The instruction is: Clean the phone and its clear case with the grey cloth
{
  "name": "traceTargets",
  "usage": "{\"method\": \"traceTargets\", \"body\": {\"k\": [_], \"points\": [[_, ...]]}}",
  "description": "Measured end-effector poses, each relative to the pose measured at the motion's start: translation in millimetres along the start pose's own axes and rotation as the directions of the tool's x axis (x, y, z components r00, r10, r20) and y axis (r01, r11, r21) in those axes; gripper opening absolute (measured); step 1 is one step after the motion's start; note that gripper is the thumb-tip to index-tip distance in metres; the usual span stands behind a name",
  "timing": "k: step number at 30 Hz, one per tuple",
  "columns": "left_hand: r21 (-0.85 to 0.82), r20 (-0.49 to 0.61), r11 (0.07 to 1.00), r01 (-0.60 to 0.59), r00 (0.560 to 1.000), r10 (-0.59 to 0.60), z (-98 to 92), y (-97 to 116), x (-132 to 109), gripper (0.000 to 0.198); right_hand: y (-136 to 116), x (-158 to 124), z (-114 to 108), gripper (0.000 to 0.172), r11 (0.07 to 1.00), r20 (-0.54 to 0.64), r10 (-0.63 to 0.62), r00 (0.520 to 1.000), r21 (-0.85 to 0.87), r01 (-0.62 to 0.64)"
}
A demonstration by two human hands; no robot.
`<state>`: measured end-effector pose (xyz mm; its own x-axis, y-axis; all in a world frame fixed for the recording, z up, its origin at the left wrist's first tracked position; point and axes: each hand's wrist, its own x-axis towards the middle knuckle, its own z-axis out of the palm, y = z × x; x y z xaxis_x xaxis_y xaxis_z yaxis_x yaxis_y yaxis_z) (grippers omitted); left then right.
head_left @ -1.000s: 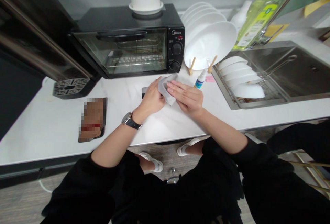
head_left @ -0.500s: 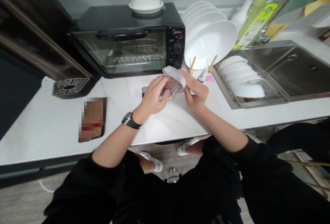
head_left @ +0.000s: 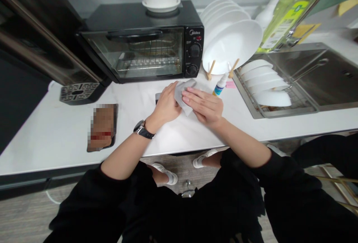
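1. Nearest: black-sleeved forearms reach over the white counter (head_left: 69, 135); a watch (head_left: 140, 126) sits on the left wrist.
2. Left hand (head_left: 167, 103): half curled, fingertips tucked behind the grey cloth (head_left: 183, 95). Can't tell what they grip, or how firmly; hidden.
3. Right hand (head_left: 205, 107): grasping the cloth, fingers laid flat across its front, thumb side below.
4. Cloth: bunched between both hands, held above the counter, roughly in front of the oven's right end. Anything inside its folds is covered.
5. Progress: cloth is picked up and in two-handed use, so I'd call it midway. Not done: neither hand has let go, cloth isn't laid down. How much rubbing remains can't be judged; the surface under the cloth doesn't show.
6. Left on the counter, well apart from the hands: a phone-like slab (head_left: 103, 126), face blurred out, untouched.
7. Just behind the left hand: a dark object (head_left: 157, 99), mostly blocked, unclear what.
8. Beyond the right hand: small spray bottle (head_left: 219, 86), unheld, beside a pink slip (head_left: 231, 84). Used or not, can't tell.
9. Farther back: black toaster oven (head_left: 140, 53), racked white plates (head_left: 231, 45), bowls (head_left: 272, 98) at the sink; none handled.
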<state>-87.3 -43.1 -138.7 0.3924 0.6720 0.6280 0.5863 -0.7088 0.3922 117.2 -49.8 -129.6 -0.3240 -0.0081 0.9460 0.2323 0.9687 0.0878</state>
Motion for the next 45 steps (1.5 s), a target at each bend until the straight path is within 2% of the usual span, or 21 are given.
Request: {"method": "traceTargets", "body": {"k": [3,6,10,14,19,23,27,31,35,38,45], "points": [[-0.029,-0.033,0.999,-0.041,0.999,0.040,-3.3,3,1,0.031,3,-1,0,0.058,0.999,-0.019,0.036,0.999,-0.001,-0.036],[-0.039,-0.057,0.995,-0.090,0.995,0.087,-9.2,11,4,0.029,8,-2,-2,0.056,0.989,-0.087,0.146,0.985,-0.013,-0.147],[-0.056,-0.054,0.994,-0.089,0.995,0.086,-15.1,20,6,0.024,13,-5,-5,0.055,0.971,-0.119,0.238,0.964,-0.002,-0.240],[-0.041,-0.042,0.997,-0.066,0.997,0.065,-11.7,16,4,0.023,12,-5,-4,0.055,0.980,-0.098,0.196,0.976,0.006,-0.197],[-0.021,-0.013,0.999,-0.032,0.999,0.032,-3.5,5,0,0.034,6,-1,-2,0.057,0.997,-0.015,0.076,0.997,-0.001,-0.076],[-0.054,0.022,0.998,0.016,1.000,-0.015,-3.0,4,-1,0.028,3,-3,-1,0.059,1.000,0.001,0.027,1.000,0.000,-0.027],[-0.091,0.015,0.996,0.023,1.000,-0.022,-3.6,6,-1,0.023,3,-6,0,0.060,0.998,0.043,0.057,0.997,-0.017,-0.056],[-0.082,-0.038,0.996,-0.022,0.999,0.019,-5.3,7,1,0.025,8,-8,0,0.057,0.996,-0.002,0.082,0.997,-0.027,-0.082],[-0.072,-0.043,0.995,-0.072,0.997,0.069,-11.3,13,3,0.025,16,-13,-5,0.048,0.963,0.005,0.270,0.963,0.003,-0.270],[-0.063,-0.021,0.995,-0.082,0.997,0.080,-16.1,18,5,0.031,19,-16,-6,0.047,0.945,0.013,0.327,0.945,0.024,-0.327],[-0.035,-0.013,0.998,-0.056,0.998,0.056,-13.1,13,4,0.029,13,-7,-3,0.059,0.971,-0.041,0.239,0.970,-0.004,-0.240]]}}
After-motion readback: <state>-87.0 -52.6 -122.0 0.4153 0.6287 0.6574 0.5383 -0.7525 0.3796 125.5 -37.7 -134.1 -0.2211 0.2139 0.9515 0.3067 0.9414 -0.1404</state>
